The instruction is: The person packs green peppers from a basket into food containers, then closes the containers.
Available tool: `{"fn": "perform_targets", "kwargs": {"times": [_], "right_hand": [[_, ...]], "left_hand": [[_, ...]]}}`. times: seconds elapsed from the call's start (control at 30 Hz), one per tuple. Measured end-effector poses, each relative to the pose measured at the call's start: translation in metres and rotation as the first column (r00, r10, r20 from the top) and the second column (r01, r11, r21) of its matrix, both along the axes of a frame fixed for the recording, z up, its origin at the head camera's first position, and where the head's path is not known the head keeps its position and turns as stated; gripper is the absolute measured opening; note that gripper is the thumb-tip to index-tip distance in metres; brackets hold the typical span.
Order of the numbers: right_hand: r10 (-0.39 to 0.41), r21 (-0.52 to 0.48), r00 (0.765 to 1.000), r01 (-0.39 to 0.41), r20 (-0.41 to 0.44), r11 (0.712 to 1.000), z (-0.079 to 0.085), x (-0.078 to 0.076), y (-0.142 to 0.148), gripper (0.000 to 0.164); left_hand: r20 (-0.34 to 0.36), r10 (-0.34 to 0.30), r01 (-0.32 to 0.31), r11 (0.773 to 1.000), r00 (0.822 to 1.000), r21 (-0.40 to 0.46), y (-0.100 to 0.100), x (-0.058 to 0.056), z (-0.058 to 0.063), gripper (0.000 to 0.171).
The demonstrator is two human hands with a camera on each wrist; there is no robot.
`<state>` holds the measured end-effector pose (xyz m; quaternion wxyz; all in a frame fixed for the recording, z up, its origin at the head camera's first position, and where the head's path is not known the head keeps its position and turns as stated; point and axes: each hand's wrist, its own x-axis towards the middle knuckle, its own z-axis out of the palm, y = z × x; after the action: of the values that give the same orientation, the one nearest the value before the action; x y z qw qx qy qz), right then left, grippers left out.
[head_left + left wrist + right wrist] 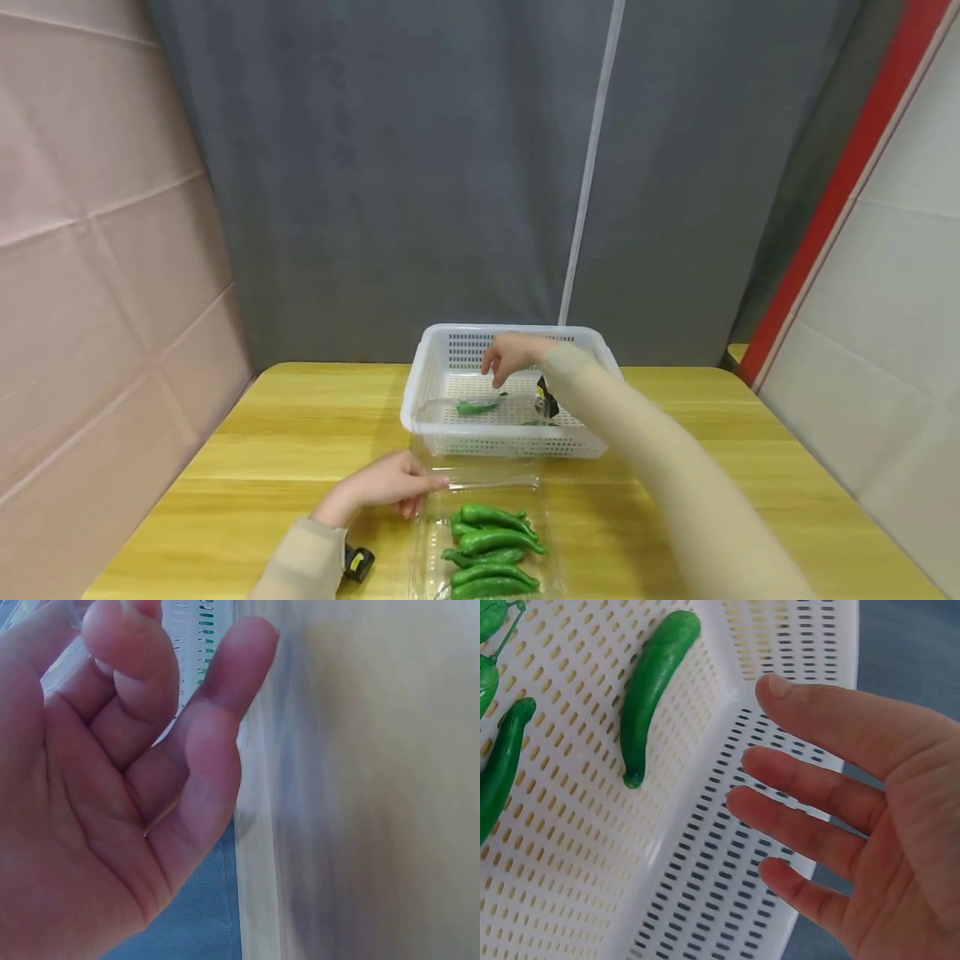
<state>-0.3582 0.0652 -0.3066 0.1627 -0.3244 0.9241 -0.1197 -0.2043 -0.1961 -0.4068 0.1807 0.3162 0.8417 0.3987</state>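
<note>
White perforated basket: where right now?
In the head view, the white perforated basket stands near the middle of the wooden table's far edge, just beyond the clear clamshell container of green peppers, below the right hand.

On the surface [322, 417], a basket [577, 445] stands at twelve o'clock from a container [433, 533]; peppers [491, 543] lie in the container, more peppers [474, 409] in the basket.

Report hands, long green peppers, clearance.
Right hand empty over white plastic basket. Left hand holding clear plastic container. Peppers in both. Clear lid overlapping basket rim, may snag.
</note>
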Motion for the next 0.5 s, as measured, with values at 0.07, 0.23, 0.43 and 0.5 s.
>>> {"fn": "perform_targets", "kwargs": {"times": [0.07,0.23,0.43,0.5], "right_hand": [[0.010,0.014,1.000,-0.010,0.004,1.000,-0.005,-0.003,-0.003,0.034],[-0.017,0.052,1.000,0.015,0.024,0.999,-0.017,-0.008,-0.006,0.033],[-0.031,0.113,0.999,0.032,-0.009,0.993,-0.028,-0.007,-0.009,0.031],[-0.032,0.127,0.999,0.033,-0.012,0.991,-0.030,-0.006,-0.011,0.031]], "left_hand": [[0.000,-0.004,0.004,1.000,1.000,-0.001,0.001,0.000,0.001,0.052],[-0.002,-0.006,0.006,1.000,1.000,-0.005,0.003,0.001,-0.002,0.052],[0.004,-0.003,0.003,1.000,1.000,-0.003,0.005,0.004,-0.005,0.052],[0.006,-0.003,0.003,1.000,1.000,-0.004,0.005,0.004,-0.004,0.053]]}}
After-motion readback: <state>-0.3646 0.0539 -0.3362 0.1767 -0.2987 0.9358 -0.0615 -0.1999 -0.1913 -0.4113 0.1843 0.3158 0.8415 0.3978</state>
